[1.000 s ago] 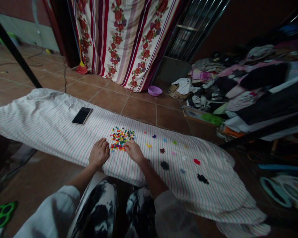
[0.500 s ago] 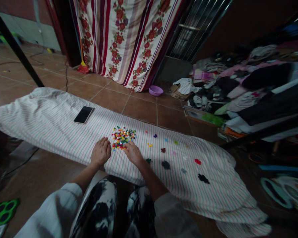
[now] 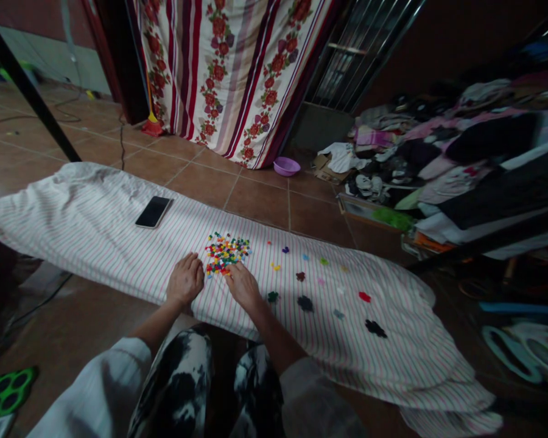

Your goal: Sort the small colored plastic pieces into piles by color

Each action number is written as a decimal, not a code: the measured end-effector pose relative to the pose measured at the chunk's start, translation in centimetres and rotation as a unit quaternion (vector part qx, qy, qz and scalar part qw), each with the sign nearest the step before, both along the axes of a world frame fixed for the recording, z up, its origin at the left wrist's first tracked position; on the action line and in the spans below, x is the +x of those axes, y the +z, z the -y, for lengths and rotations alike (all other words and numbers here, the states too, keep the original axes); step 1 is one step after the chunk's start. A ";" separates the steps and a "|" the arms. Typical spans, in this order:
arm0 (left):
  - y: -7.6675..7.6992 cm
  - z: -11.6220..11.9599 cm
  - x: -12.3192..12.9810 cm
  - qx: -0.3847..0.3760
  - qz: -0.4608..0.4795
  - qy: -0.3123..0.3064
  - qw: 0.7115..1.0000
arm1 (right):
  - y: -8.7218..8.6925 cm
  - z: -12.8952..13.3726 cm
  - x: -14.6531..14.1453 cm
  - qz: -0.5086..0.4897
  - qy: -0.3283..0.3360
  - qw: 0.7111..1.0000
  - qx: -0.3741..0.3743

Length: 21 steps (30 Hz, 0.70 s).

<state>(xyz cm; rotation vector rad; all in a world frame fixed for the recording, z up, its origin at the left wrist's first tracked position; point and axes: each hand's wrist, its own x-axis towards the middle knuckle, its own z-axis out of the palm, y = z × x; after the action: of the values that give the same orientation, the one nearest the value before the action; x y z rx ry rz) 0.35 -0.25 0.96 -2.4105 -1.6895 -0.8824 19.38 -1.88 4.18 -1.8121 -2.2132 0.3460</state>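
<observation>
Grip of the right hand (image 3: 243,287): its fingers are drawn together at the 5 o'clock edge of a mixed pile of tiny multicoloured plastic-looking pieces (image 3: 227,248), and whether a piece is pinched between them I cannot tell. The left hand (image 3: 185,281) rests at the pile's 8 o'clock, fingers loosely curled, its palm side hidden, so its hold is unclear too.

The pile sits on the counter, under a white striped cloth (image 3: 95,225). Small single-coloured groups spread from its 3 to 5 o'clock: a dark blue cluster (image 3: 285,250) at 3, a red cluster (image 3: 364,297) and a flat black cluster (image 3: 375,329) nearer 4, a dark green cluster (image 3: 273,297) between 4 and 5.

The step in hand looks like picking among the mixed pieces. Next, I judge, calls for a light fingertip pinch on one piece, without scattering its neighbours.
</observation>
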 end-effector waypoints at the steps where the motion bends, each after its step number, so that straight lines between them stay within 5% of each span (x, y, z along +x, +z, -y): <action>1: 0.0 0.0 0.0 0.000 -0.001 0.000 1.000 | 0.0 0.0 -0.1 0.004 -0.008 1.000 -0.003; 13: 0.0 -0.1 0.0 -0.006 -0.001 -0.002 1.000 | 0.6 0.1 -1.1 0.012 -0.056 0.998 -0.024; 21: 0.0 0.0 -0.1 -0.003 -0.002 -0.012 1.000 | 0.4 0.4 -1.2 -0.011 -0.075 0.997 0.026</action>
<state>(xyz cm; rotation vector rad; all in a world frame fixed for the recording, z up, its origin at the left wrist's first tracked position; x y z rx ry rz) 0.29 -0.29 0.95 -2.4402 -1.6687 -0.8759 18.14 -2.33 4.58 -1.9219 -2.0370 0.2755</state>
